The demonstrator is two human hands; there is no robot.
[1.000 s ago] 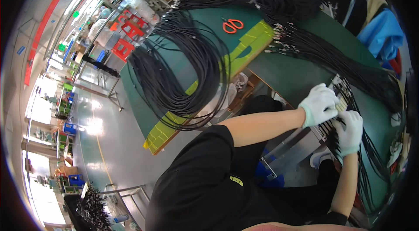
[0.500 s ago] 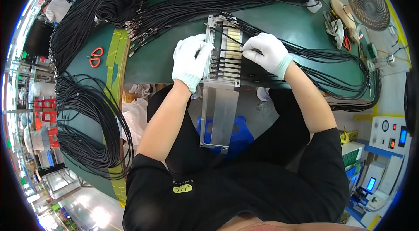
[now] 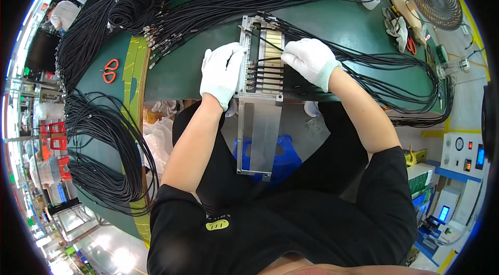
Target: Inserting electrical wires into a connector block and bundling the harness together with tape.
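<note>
Metal fixture (image 3: 262,98) sits in front of you at the near edge of the green counter (image 3: 179,78), between your hands. Done, by the look of it: the lower slots, where short black cable ends (image 3: 269,74) lie side by side across the frame. Left, as far as I can judge: the upper stretch, where pale blocks (image 3: 274,41) show mostly bare and one slanting cable (image 3: 258,37) crosses at an angle, not lined up with the rest. So partway along; exact slot count too small to tell.

Your right hand (image 3: 311,61) has its grip pinched together, apparently on a black cable (image 3: 269,59) just above the filled rows. Your left hand (image 3: 221,70) is at the fixture's left side, fingers bent; can't tell if its grip is clamped on anything. More loose cables (image 3: 249,2) lie beyond the fixture.
</note>
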